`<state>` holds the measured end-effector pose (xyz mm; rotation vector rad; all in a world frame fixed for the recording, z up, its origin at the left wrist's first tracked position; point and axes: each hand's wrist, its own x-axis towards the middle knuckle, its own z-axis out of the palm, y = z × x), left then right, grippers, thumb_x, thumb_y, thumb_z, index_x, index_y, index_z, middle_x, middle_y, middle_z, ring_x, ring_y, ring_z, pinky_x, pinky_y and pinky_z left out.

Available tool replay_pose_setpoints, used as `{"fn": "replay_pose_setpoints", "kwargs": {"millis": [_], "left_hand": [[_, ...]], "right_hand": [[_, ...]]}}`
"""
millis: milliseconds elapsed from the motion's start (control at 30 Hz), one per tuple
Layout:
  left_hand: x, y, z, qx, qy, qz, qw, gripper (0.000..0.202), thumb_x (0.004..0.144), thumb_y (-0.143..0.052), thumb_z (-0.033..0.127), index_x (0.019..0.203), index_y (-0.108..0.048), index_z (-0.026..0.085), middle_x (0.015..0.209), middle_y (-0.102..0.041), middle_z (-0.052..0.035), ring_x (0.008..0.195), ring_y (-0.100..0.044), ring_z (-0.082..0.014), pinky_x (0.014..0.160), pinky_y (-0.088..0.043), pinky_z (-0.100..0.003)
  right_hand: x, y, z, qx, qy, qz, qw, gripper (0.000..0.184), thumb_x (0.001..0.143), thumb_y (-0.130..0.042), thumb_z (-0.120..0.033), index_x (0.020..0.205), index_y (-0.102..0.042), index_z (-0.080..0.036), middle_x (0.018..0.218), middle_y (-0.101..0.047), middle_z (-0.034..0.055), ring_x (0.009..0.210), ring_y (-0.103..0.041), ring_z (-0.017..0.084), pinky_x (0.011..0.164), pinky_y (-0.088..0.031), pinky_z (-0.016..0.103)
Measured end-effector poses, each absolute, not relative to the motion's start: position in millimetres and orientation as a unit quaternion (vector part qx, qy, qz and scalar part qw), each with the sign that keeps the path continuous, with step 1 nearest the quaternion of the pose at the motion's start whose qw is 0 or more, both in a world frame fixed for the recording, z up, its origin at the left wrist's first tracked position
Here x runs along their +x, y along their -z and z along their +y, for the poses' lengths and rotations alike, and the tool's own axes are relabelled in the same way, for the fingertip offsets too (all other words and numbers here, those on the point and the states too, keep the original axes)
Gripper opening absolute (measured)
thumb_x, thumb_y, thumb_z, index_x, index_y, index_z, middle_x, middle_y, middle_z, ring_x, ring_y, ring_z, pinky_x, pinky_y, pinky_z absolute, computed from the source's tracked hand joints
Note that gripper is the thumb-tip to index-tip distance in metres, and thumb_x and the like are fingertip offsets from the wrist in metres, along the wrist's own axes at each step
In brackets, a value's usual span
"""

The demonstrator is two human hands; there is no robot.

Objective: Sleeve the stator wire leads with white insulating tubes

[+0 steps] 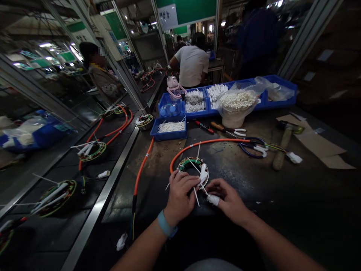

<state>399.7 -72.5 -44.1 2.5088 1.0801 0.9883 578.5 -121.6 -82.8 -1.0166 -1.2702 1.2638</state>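
Note:
A ring-shaped motor stator with a green board lies on the dark workbench in front of me. Thin white cable ties stick out from it in several directions, and a white sleeve stands at its right side. My left hand is closed over the stator's near left rim, fingertips at the sleeve. At the near right edge, my right hand pinches the end of a white tie; its thumb is wrapped in white tape. An orange cable curves away from the stator.
Behind stand a blue tray of cable ties, blue bins of white sleeves and a bag of white pieces. Pliers and a hammer lie rightward. More stators line the left conveyor. Co-workers are beyond.

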Motion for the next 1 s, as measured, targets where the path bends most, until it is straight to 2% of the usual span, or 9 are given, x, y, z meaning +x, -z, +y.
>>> {"fn": "replay_pose_setpoints", "kwargs": {"millis": [100, 233, 300, 500, 567, 800, 867, 1000], "left_hand": [[399.8, 44.5, -71.8, 0.856, -0.345, 0.365, 0.119, 0.023, 0.080, -0.057, 0.013, 0.097, -0.065, 0.026, 0.096, -0.071, 0.0013, 0.094, -0.055, -0.0193, 0.101, -0.029, -0.049], [399.1, 42.6, -69.1, 0.862, -0.340, 0.357, 0.118, 0.022, 0.079, -0.057, 0.015, 0.097, -0.065, 0.025, 0.096, -0.071, -0.0003, 0.094, -0.056, -0.0200, 0.099, -0.030, -0.049], [398.8, 42.2, -67.8, 0.865, -0.336, 0.353, 0.121, 0.021, 0.079, -0.058, 0.017, 0.097, -0.065, 0.025, 0.095, -0.071, -0.0007, 0.094, -0.056, -0.0204, 0.099, -0.030, -0.049], [399.3, 45.5, -68.2, 0.858, -0.343, 0.361, 0.129, 0.021, 0.081, -0.055, 0.015, 0.096, -0.066, 0.026, 0.095, -0.071, -0.0011, 0.093, -0.057, -0.0195, 0.100, -0.028, -0.049], [399.1, 45.3, -68.5, 0.857, -0.347, 0.357, 0.129, 0.019, 0.081, -0.056, 0.015, 0.095, -0.066, 0.025, 0.094, -0.071, -0.0011, 0.093, -0.057, -0.0195, 0.099, -0.028, -0.049], [398.4, 43.5, -66.1, 0.865, -0.339, 0.345, 0.133, 0.021, 0.081, -0.056, 0.015, 0.097, -0.065, 0.025, 0.096, -0.071, -0.0016, 0.095, -0.057, -0.0197, 0.098, -0.028, -0.048], [398.5, 45.3, -66.1, 0.863, -0.339, 0.350, 0.133, 0.022, 0.081, -0.055, 0.015, 0.097, -0.065, 0.025, 0.096, -0.071, -0.0019, 0.095, -0.057, -0.0199, 0.098, -0.028, -0.048], [398.6, 48.7, -67.2, 0.859, -0.344, 0.354, 0.137, 0.020, 0.081, -0.055, 0.015, 0.095, -0.065, 0.024, 0.095, -0.071, -0.0021, 0.094, -0.057, -0.0198, 0.098, -0.027, -0.049]], "right_hand": [[573.4, 78.4, -115.4, -0.458, -0.514, -0.535, 0.490, 0.016, 0.075, -0.061, -0.021, 0.090, -0.054, -0.021, 0.088, -0.062, 0.0016, 0.085, -0.061, 0.015, 0.080, -0.049, 0.030], [564.4, 74.7, -96.6, -0.520, -0.488, -0.503, 0.488, 0.015, 0.070, -0.063, -0.024, 0.078, -0.052, -0.021, 0.072, -0.059, -0.0021, 0.068, -0.058, 0.014, 0.064, -0.046, 0.027], [564.0, 75.4, -93.8, -0.519, -0.498, -0.491, 0.492, 0.018, 0.067, -0.065, -0.024, 0.076, -0.050, -0.021, 0.069, -0.058, -0.0029, 0.065, -0.056, 0.014, 0.061, -0.045, 0.026], [574.8, 81.4, -119.4, -0.431, -0.567, -0.480, 0.512, 0.022, 0.071, -0.067, -0.024, 0.087, -0.051, -0.021, 0.089, -0.061, 0.0020, 0.088, -0.061, 0.017, 0.082, -0.048, 0.032], [574.2, 81.4, -121.1, -0.436, -0.560, -0.484, 0.511, 0.020, 0.073, -0.065, -0.024, 0.087, -0.051, -0.021, 0.090, -0.061, 0.0023, 0.089, -0.060, 0.017, 0.083, -0.047, 0.032], [565.2, 80.2, -92.2, -0.505, -0.518, -0.476, 0.499, 0.021, 0.066, -0.067, -0.022, 0.073, -0.048, -0.020, 0.066, -0.054, -0.0044, 0.062, -0.052, 0.012, 0.059, -0.043, 0.025], [568.7, 81.2, -96.0, -0.478, -0.546, -0.475, 0.497, 0.023, 0.066, -0.068, -0.022, 0.077, -0.049, -0.020, 0.072, -0.056, -0.0029, 0.067, -0.055, 0.013, 0.063, -0.045, 0.026], [575.5, 82.4, -113.3, -0.421, -0.580, -0.476, 0.510, 0.025, 0.070, -0.068, -0.024, 0.085, -0.049, -0.021, 0.088, -0.060, 0.0013, 0.086, -0.059, 0.016, 0.081, -0.047, 0.032]]}}
